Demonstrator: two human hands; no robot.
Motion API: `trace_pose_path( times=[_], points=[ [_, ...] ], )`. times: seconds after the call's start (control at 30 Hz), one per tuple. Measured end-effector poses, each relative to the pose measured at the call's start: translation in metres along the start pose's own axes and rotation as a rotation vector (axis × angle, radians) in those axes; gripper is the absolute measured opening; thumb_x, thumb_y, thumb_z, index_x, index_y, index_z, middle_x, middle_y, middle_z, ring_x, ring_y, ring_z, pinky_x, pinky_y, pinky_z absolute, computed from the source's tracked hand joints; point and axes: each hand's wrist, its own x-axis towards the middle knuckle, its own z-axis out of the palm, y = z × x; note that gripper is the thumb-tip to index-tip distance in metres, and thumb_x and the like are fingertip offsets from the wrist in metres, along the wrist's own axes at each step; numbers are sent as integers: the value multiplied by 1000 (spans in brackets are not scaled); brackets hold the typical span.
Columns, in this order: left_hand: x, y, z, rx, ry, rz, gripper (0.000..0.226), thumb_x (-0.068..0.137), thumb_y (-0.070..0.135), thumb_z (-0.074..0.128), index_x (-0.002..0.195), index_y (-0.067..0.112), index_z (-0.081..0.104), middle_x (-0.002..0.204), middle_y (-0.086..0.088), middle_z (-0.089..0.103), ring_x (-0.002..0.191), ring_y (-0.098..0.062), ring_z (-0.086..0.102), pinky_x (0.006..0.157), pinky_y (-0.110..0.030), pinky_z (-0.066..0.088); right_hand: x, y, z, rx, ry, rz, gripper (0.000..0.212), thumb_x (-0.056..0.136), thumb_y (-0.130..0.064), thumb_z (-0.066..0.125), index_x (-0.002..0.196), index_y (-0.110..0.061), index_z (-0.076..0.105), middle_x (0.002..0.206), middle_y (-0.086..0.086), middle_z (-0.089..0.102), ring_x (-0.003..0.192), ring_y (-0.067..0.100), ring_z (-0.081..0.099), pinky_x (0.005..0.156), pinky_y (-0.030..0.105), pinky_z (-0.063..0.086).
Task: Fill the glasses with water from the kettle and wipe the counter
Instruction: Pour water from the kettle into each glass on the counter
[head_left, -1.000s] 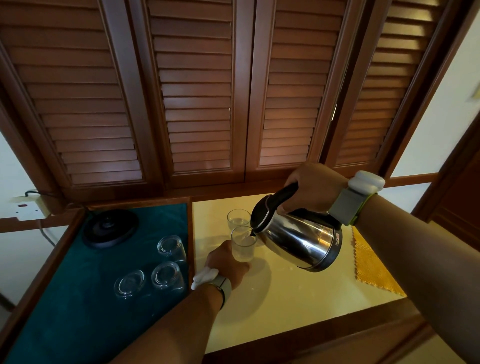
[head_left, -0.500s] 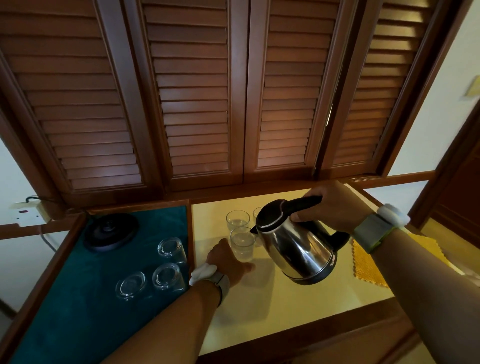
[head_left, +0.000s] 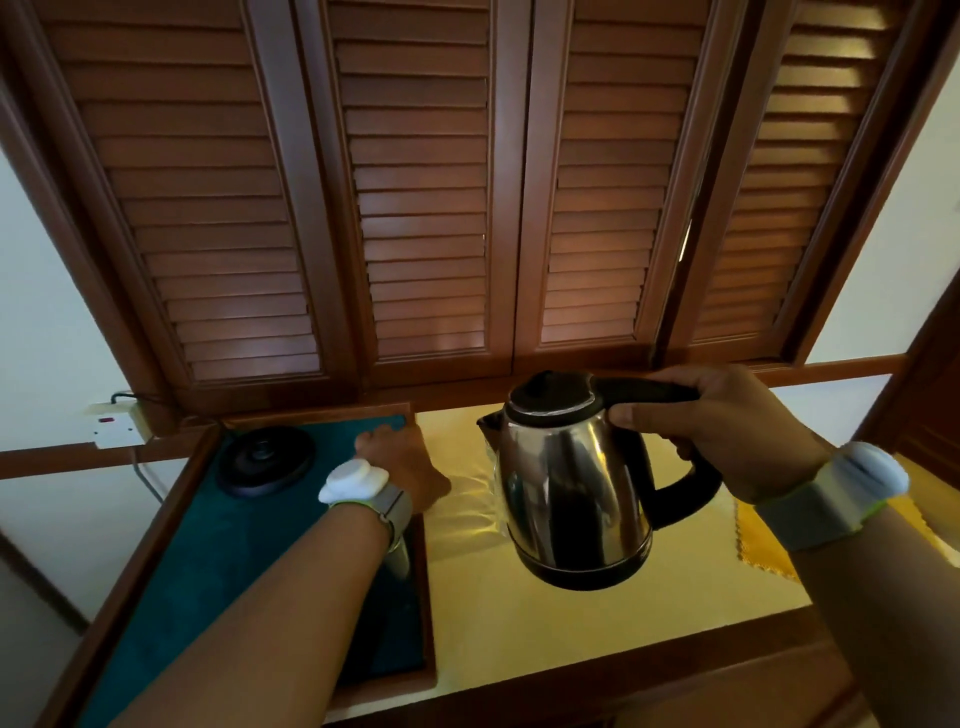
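My right hand (head_left: 727, 431) grips the black handle of the steel kettle (head_left: 566, 483) and holds it upright in the air above the cream counter (head_left: 519, 623). The kettle hides the water glasses; only a faint clear edge of a glass (head_left: 492, 462) shows at its left side. My left hand (head_left: 402, 462) hovers over the right rim of the green-lined tray (head_left: 218, 571), back towards me, its fingers hidden. My left forearm covers the upturned glasses on the tray.
The black kettle base (head_left: 266, 460) sits at the back of the tray, its cord running to a wall socket (head_left: 117, 423). A yellow cloth (head_left: 763, 545) lies on the counter's right side. Wooden louvred shutters (head_left: 415, 208) stand behind the counter.
The kettle has tipped back from pouring to upright and risen. My left hand let go of the front glass and moved left to the tray's edge. The view has moved closer.
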Motion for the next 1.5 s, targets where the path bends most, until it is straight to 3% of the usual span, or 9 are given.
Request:
trace_pose_path(
  times=[0.3,0.47,0.7,0.9,1.0,1.1,1.2,1.3,1.5],
  points=[
    [-6,-27,0,-17,-224,-51,41,83,45,76,110,15,68,109,-1,70,99,-21,69,70,-27,46,7,-2,59,96,23,-80,20,82,-21,83,84,-3,73,57,-2,53,49,13,47,50,25,40],
    [-8,-33,-6,26,-148,-38,17,84,34,76,90,19,71,103,0,74,95,-19,72,63,-26,45,11,1,75,105,52,-89,16,81,-25,84,82,-12,75,59,-4,56,52,12,50,56,32,41],
    [-4,-52,-41,-210,83,-83,32,76,49,75,84,18,73,84,-2,72,73,-20,68,63,-28,56,6,-1,62,141,96,-33,16,79,-28,84,82,-15,75,61,3,54,54,21,47,54,34,42],
    [-9,-47,-75,-1162,29,-166,51,75,52,81,87,4,75,85,-15,77,73,-24,76,68,-35,64,-7,-10,18,193,176,34,30,69,-36,86,89,-15,78,65,5,52,56,21,44,55,34,38],
    [-16,-16,-79,-1664,-225,-221,42,84,36,78,107,2,68,105,-22,72,86,-32,73,60,-31,63,-16,-10,-13,198,267,44,35,65,-36,87,89,-12,79,65,5,52,57,19,44,54,32,38],
    [-21,16,-69,-1925,-536,-167,41,90,24,71,123,2,60,116,-26,67,98,-33,69,79,-38,61,-27,-9,-47,192,340,56,38,62,-35,88,91,-12,79,68,9,54,59,20,45,55,32,38],
    [-25,50,-44,-1917,-698,-86,33,88,14,66,118,3,58,107,-21,67,105,-34,66,95,-46,56,-33,-2,-78,161,380,67,44,56,-40,88,89,-13,79,63,4,54,56,19,44,53,30,37],
    [-30,87,-14,-1818,-748,-2,30,77,12,74,105,9,65,102,-15,68,107,-34,66,85,-44,56,-35,8,-105,96,373,78,38,55,-43,87,82,-17,79,56,-1,53,54,18,44,51,29,36],
    [-41,146,43,-1350,-308,172,47,69,8,85,111,21,68,113,-2,71,110,-23,65,83,-29,51,-27,39,-132,-40,331,97,40,55,-48,85,85,-21,79,70,15,63,66,31,52,61,40,42]
  ],
)
